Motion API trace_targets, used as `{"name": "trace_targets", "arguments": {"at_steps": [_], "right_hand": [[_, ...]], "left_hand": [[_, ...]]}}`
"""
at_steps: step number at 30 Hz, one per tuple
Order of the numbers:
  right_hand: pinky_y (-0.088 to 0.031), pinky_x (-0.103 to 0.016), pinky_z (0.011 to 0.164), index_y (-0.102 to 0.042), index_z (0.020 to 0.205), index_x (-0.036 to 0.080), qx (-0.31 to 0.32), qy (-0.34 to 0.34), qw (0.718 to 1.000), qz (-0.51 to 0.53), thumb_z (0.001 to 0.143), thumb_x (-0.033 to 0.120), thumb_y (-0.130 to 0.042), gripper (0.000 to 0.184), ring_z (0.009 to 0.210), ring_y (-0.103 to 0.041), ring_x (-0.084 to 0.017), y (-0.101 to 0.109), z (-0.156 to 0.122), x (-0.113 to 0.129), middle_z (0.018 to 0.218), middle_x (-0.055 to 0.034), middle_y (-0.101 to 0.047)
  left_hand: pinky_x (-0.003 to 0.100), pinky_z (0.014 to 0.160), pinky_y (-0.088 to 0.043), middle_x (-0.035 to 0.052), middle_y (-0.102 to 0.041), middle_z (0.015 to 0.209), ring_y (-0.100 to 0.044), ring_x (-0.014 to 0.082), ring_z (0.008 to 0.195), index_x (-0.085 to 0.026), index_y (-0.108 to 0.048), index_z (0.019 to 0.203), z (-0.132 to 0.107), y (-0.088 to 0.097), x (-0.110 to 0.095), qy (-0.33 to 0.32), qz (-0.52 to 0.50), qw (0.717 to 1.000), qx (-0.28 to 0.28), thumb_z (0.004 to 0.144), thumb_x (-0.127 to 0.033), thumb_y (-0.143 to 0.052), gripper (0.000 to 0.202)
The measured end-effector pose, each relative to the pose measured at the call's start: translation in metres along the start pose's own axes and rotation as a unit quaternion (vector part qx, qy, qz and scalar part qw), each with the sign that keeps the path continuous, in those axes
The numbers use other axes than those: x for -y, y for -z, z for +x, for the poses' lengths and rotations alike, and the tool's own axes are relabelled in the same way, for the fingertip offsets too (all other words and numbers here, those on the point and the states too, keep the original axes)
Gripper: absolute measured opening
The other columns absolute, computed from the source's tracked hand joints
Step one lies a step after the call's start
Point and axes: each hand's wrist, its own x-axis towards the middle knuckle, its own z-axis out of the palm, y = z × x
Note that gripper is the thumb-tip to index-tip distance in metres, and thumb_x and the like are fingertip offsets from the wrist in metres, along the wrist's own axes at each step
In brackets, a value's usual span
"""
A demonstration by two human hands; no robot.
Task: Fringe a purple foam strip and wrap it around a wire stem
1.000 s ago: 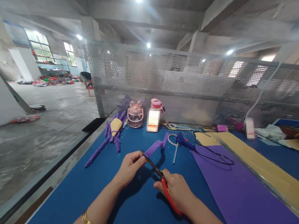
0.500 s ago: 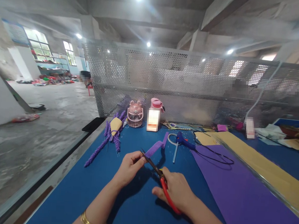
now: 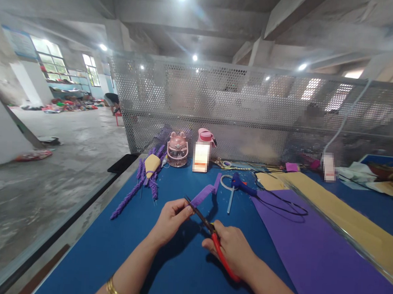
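Observation:
My left hand (image 3: 170,220) pinches the near end of a folded purple strip (image 3: 205,192) that rises away from me over the blue table (image 3: 88,255). My right hand (image 3: 232,250) grips red-handled scissors (image 3: 211,235). Their dark blades point up-left and meet the strip right beside my left fingertips. Both hands hover just above the table surface near its middle.
A large purple sheet (image 3: 316,254) and a yellow sheet (image 3: 344,220) lie to the right. A blue glue gun (image 3: 242,184) with a black cord, purple flower stems (image 3: 142,183), a pink fan (image 3: 178,150) and a pink bottle (image 3: 203,154) stand before a perforated metal screen (image 3: 251,110).
The right hand shifted slightly on the scissor handles, opening a little and closing again. The left hand and the strip have stayed in place.

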Motion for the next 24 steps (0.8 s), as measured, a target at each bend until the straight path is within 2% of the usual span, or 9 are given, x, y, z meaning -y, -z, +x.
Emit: {"name": "trace_targets", "arguments": {"at_steps": [10,16,20,24], "right_hand": [[-0.022,-0.025,0.046,-0.040,0.071,0.022,-0.002,0.003,1.000,0.019,0.088,0.056,-0.032,0.039,0.050,-0.060,-0.017,0.001,0.001,-0.001,0.051,0.0010,-0.060],[-0.022,-0.024,0.045,-0.040,0.069,0.022,0.012,-0.005,0.998,0.054,0.087,0.057,-0.032,0.040,0.045,-0.052,-0.014,0.005,0.001,0.000,0.049,0.0025,-0.053],[-0.020,-0.022,0.043,-0.033,0.063,0.022,0.049,-0.016,0.988,0.146,0.083,0.063,-0.031,0.045,0.041,-0.035,-0.010,0.012,0.004,0.001,0.047,0.0062,-0.036],[-0.019,-0.020,0.042,-0.028,0.061,0.021,0.098,-0.001,0.950,0.298,0.081,0.069,-0.026,0.052,0.048,-0.024,-0.007,0.015,0.003,-0.002,0.056,0.0063,-0.027]], "left_hand": [[0.023,0.056,-0.033,0.0017,-0.051,0.063,-0.043,0.0122,0.059,-0.012,-0.059,0.068,0.000,0.001,-0.003,0.013,-0.023,1.000,0.012,0.077,-0.046,-0.053,0.035],[0.024,0.056,-0.033,0.0011,-0.053,0.060,-0.044,0.0115,0.057,-0.013,-0.059,0.065,0.000,0.002,-0.004,0.016,-0.055,0.998,0.021,0.075,-0.045,-0.055,0.034],[0.023,0.054,-0.031,0.0020,-0.055,0.060,-0.044,0.0105,0.055,-0.012,-0.057,0.063,0.001,0.002,-0.002,0.029,-0.083,0.996,0.026,0.076,-0.043,-0.056,0.033],[0.023,0.051,-0.029,0.0013,-0.054,0.057,-0.043,0.0096,0.053,-0.013,-0.057,0.063,0.001,0.000,-0.001,0.049,-0.110,0.992,0.023,0.077,-0.043,-0.055,0.034]]}}
